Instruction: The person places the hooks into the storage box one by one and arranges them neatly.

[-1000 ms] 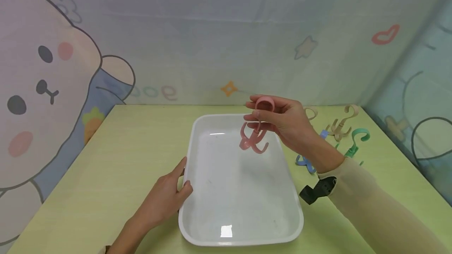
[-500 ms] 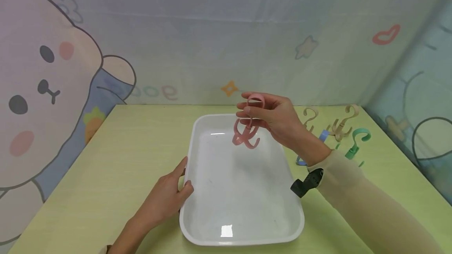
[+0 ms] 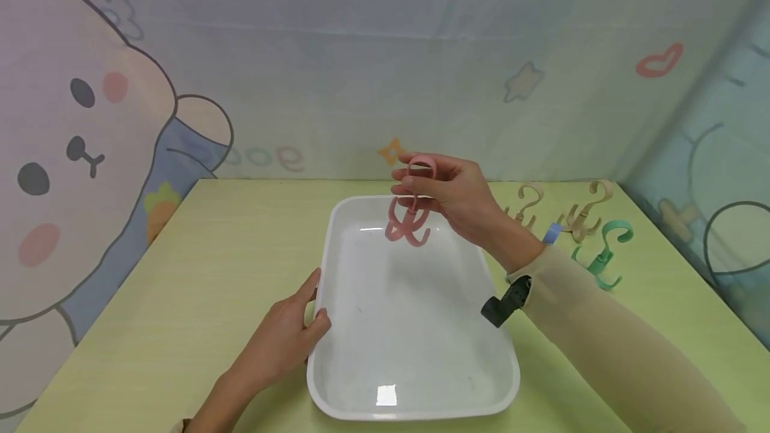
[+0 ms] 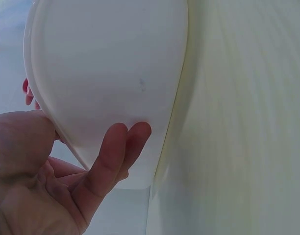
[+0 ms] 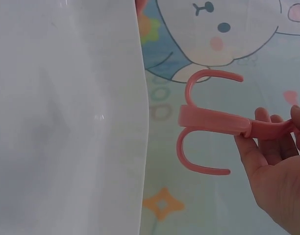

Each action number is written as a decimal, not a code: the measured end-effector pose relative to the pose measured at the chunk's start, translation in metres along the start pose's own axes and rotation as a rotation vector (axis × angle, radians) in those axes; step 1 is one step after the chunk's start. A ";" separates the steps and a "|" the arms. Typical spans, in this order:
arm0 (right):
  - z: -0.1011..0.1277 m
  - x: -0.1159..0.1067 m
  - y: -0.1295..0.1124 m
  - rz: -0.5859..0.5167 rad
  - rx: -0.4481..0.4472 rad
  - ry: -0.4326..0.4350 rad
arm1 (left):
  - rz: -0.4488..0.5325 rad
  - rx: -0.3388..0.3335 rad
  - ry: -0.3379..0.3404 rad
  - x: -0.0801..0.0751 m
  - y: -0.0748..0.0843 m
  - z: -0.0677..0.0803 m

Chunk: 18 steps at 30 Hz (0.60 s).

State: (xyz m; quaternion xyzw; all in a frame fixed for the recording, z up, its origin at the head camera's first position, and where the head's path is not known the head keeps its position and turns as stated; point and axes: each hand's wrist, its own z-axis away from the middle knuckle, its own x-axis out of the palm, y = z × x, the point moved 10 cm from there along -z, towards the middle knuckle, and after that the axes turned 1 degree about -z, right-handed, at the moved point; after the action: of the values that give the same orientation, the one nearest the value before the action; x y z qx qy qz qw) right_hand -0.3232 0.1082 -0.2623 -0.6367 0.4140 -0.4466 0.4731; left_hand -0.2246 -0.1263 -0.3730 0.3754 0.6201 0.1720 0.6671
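Head view: right hand (image 3: 457, 199) pinched pink hook (image 3: 409, 219) by its top loop, hook hanging above tray (image 3: 415, 409), far end, 12 o'clock. Left hand (image 3: 283, 339) rested on tray rim at 9 o'clock, fingers relaxed, thumb over rim. Spare hooks (image 3: 592, 236) lay on table (image 3: 180, 286) at 3 o'clock.

Left wrist view: fingers (image 4: 115, 152) flat against tray (image 4: 106, 63) wall.

Right wrist view: hook (image 5: 209, 122) pinched at fingertips (image 5: 267, 142).

Risk: light pinch; hook could swing, slip, land outside rim.

The only legible marking is a mirrored, pale "9oog"-like scribble on the wall cloth (image 3: 259, 156).
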 end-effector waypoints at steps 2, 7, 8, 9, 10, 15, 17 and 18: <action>-0.002 0.002 0.000 -0.004 0.002 0.002 | -0.004 -0.004 0.000 0.000 0.000 0.000; -0.007 0.007 0.004 -0.028 0.016 0.004 | -0.018 -0.012 0.004 -0.001 0.000 0.000; -0.008 0.008 0.005 -0.029 0.019 0.003 | -0.022 -0.014 0.005 -0.001 0.000 0.001; -0.008 0.009 0.005 -0.030 0.021 0.002 | -0.025 -0.015 0.006 -0.001 0.000 0.001; -0.009 0.009 0.006 -0.030 0.023 0.002 | -0.024 -0.016 0.006 -0.001 0.000 0.001; -0.013 0.010 0.012 -0.019 0.037 0.008 | 0.011 -0.018 0.001 0.000 -0.001 0.001; -0.014 0.010 0.014 -0.015 0.044 0.012 | 0.023 -0.015 0.001 0.000 -0.001 0.001; -0.015 0.010 0.016 -0.011 0.048 0.013 | 0.026 -0.013 0.000 0.001 -0.001 0.001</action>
State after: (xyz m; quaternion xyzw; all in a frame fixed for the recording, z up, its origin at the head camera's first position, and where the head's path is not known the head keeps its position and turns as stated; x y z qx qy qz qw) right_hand -0.3366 0.0920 -0.2734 -0.6246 0.4029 -0.4628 0.4831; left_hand -0.2235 -0.1267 -0.3740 0.3791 0.6140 0.1850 0.6671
